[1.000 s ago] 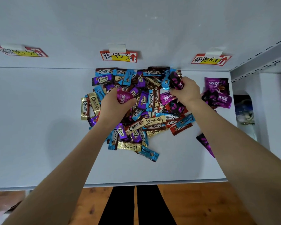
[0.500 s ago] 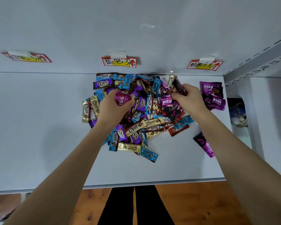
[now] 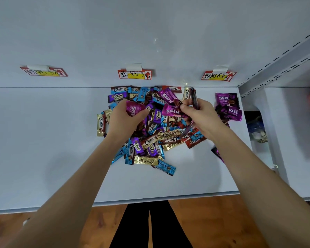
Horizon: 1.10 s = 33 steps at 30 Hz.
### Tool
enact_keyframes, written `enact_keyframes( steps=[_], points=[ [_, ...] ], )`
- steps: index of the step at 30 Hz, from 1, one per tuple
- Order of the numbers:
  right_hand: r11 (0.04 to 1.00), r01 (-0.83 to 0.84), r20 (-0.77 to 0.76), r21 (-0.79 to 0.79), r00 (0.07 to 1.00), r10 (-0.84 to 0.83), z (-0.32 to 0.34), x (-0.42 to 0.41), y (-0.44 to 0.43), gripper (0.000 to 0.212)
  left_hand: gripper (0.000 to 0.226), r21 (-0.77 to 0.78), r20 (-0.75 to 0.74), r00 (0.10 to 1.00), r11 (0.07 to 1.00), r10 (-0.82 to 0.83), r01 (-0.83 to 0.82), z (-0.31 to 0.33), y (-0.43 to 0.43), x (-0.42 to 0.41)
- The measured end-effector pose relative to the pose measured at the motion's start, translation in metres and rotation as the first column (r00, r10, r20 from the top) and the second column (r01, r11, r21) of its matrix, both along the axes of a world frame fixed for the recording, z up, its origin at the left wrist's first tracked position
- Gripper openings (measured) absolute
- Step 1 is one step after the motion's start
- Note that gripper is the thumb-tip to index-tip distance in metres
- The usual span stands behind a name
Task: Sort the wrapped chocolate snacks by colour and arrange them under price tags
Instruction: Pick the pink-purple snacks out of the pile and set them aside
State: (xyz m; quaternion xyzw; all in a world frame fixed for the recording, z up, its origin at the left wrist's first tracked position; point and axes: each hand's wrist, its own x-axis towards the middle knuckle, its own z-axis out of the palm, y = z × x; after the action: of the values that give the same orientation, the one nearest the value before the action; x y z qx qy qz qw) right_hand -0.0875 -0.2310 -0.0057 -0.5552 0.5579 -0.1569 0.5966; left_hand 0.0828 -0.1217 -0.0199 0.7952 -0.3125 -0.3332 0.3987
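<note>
A mixed pile of wrapped snacks (image 3: 150,138) in blue, purple, gold, brown and red lies on the white shelf (image 3: 43,140), below the middle price tag (image 3: 134,74). My left hand (image 3: 123,119) holds a pink Kiss packet (image 3: 133,108) over the pile's left side. My right hand (image 3: 197,113) grips dark purple wrappers (image 3: 194,99) and pinches another pink Kiss packet (image 3: 170,110) lying on the pile. A small group of purple Kiss packets (image 3: 228,106) sits under the right price tag (image 3: 218,76). The left price tag (image 3: 43,71) has nothing beneath it.
One purple wrapper (image 3: 217,153) lies alone by my right forearm. A grey upright (image 3: 261,108) closes the shelf on the right, with a dim compartment (image 3: 256,127) behind it. The shelf's front edge (image 3: 150,198) runs above a wooden floor (image 3: 204,221).
My right hand has come down from the pile's back edge onto a pink Kiss packet in the middle. My left hand keeps its pink packet, nearly still. The camera has tilted down slightly.
</note>
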Motion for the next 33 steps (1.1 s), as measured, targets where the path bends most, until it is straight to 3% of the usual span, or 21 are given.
enact_keyframes(
  steps=[3,7,13,16,22,26,30,33],
  points=[
    [0.97,-0.115,-0.118,-0.212,0.989,0.092,0.004,0.002,0.011,0.003,0.03,-0.006,-0.034,0.999,1.0,0.018,-0.018,0.007,0.004,0.004],
    [0.904,-0.191,-0.182,-0.382,0.975,0.129,0.004,0.0,0.025,0.012,0.032,0.0,-0.124,0.991,0.998,0.055,-0.055,0.015,0.009,0.006],
    [0.974,0.073,0.038,-0.216,0.997,-0.067,0.002,-0.022,0.041,0.003,0.023,0.03,-0.326,0.945,0.999,0.02,-0.011,0.024,0.007,0.002],
    [0.962,0.246,0.11,-0.115,0.966,-0.234,0.0,-0.044,0.045,0.012,0.022,0.042,-0.418,0.908,0.997,-0.035,0.058,0.023,-0.001,-0.009],
    [0.845,0.522,0.1,-0.118,0.853,-0.512,-0.005,-0.109,0.06,0.014,0.031,0.11,-0.477,0.872,0.976,-0.112,0.185,0.014,-0.032,-0.065],
    [0.729,0.669,0.109,-0.146,0.743,-0.661,-0.008,-0.162,0.07,0.011,0.016,0.162,-0.598,0.796,0.958,-0.095,0.237,0.015,-0.058,-0.108],
    [0.69,0.706,0.067,-0.16,0.706,-0.705,-0.015,-0.198,0.076,0.016,0.012,0.196,-0.602,0.791,0.939,-0.111,0.282,0.014,-0.083,-0.146],
    [0.708,0.686,0.013,-0.165,0.719,-0.694,-0.023,-0.207,0.077,0.012,0.006,0.094,-0.42,0.823,0.884,-0.383,0.459,0.001,-0.098,-0.165]
  ],
)
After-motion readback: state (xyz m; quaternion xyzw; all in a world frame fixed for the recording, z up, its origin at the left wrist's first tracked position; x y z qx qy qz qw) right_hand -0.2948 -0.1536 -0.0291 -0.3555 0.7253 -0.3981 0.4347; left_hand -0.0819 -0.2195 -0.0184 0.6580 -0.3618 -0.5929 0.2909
